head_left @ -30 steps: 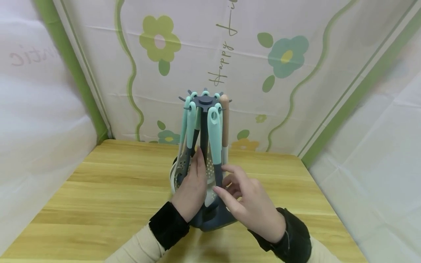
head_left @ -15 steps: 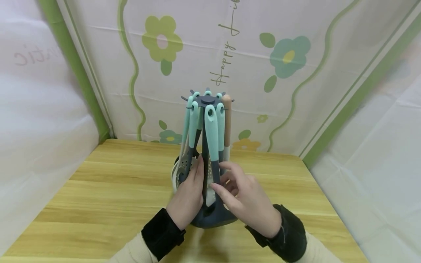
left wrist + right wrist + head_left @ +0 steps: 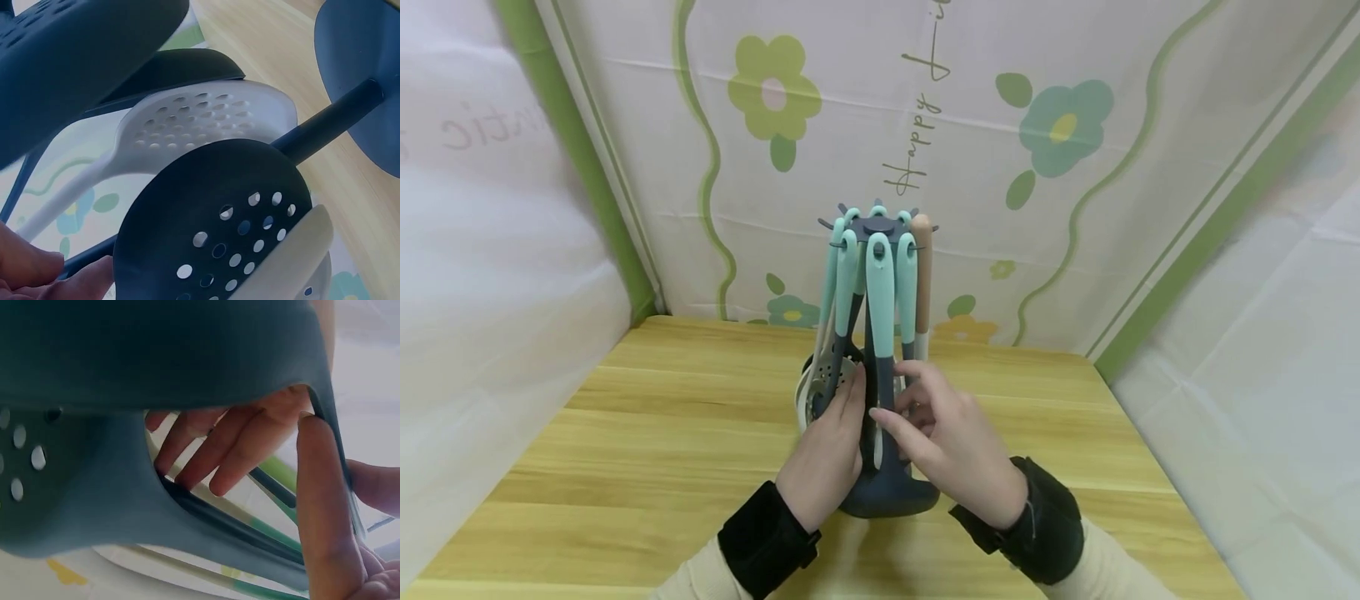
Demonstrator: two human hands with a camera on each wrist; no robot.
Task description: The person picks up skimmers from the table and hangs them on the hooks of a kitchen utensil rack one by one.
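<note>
A dark utensil stand (image 3: 889, 498) stands upright, hung round with mint-handled kitchen utensils. My left hand (image 3: 827, 442) holds its central pole (image 3: 331, 119), thumb and finger on either side in the left wrist view. My right hand (image 3: 951, 425) pinches the dark shaft of the front mint-handled kitchen utensil (image 3: 882, 300) between thumb and index finger. The hole atop that handle overlaps a front hook of the stand. In the right wrist view a large dark curved head (image 3: 156, 356) fills the top, and the left fingers (image 3: 240, 447) show behind it.
Around the pole hang a dark skimmer (image 3: 169, 225), a white slotted spoon (image 3: 206, 119) and other utensils. A wooden-handled one (image 3: 923, 283) hangs at the right. The wooden table (image 3: 662, 433) is enclosed by white sheets, the back one flower-printed (image 3: 775, 92).
The right hand has moved the front utensil left, bringing its top from right of centre to the front hook. The left hand stays at the pole.
</note>
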